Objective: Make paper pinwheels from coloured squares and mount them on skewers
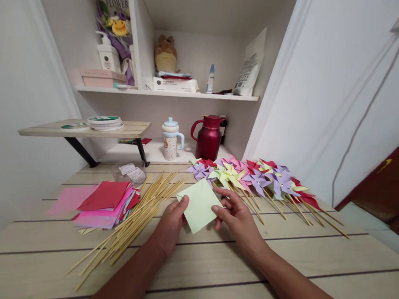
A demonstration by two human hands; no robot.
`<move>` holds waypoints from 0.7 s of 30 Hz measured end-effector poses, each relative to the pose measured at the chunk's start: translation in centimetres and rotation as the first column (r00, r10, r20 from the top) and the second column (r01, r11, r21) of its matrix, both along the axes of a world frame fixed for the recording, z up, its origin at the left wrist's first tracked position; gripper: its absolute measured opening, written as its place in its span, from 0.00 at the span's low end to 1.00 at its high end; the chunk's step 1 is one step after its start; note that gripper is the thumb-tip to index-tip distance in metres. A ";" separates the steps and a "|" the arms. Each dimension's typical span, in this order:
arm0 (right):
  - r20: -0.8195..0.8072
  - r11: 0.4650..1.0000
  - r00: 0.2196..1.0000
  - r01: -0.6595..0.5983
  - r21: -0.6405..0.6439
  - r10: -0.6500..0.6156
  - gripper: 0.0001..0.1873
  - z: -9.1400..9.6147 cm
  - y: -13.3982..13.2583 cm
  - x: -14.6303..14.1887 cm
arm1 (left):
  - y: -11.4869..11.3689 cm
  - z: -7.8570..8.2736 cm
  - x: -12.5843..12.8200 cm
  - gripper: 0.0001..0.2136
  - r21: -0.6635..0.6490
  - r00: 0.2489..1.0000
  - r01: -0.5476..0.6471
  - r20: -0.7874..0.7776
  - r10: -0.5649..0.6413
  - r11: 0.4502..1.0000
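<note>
A pale green paper square [199,209] is held above the near-middle part of the slatted wooden table [280,265], turned so that its corners point near, far, left and right. The left hand [170,224] pinches its left corner, thumb on top and the other fingers hidden beneath. The right hand [234,214] grasps the right corner between its thumb, on top, and fingers partly under the sheet, the index finger reaching along the far right edge. Just left of the left hand, a loose bundle of bamboo sticks [140,218] lies slantwise, running from near left to far right. Left of the sticks sits a stack of coloured paper sheets [105,202], red and pink uppermost, with a clear packet [129,172] just beyond it. On the far right, beyond the right hand, finished paper pinwheels [258,181] in lilac, yellow, pink, red and green lie heaped, their sticks pointing toward the near right. Behind them stands a dark red thermos jug [209,139], with a speckled lidded cup [171,141] to its left. At the far left, a small raised shelf [137,128] carries a stack of white round rolls [105,124].
</note>
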State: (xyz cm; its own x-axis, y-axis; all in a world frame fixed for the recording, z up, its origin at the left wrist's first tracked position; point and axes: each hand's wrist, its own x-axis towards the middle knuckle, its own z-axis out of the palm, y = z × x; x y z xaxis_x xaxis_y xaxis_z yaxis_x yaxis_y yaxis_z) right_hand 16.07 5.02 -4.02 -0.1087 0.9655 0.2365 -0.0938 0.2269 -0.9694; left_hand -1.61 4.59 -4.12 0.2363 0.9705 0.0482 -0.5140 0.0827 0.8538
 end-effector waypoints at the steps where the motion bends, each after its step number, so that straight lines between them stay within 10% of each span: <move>1: -0.003 1.000 1.000 -0.005 0.001 0.005 0.24 0.1 -0.1 0.0 | 0.0 -0.2 0.0 0.24 0.007 0.999 -0.005 -0.037 0.006 1.000; 21: 0.015 0.987 0.987 -0.158 -0.012 0.158 0.25 -1.0 -0.3 -0.7 | 0.1 0.5 0.1 0.16 -0.045 0.990 -0.139 -0.019 0.139 0.989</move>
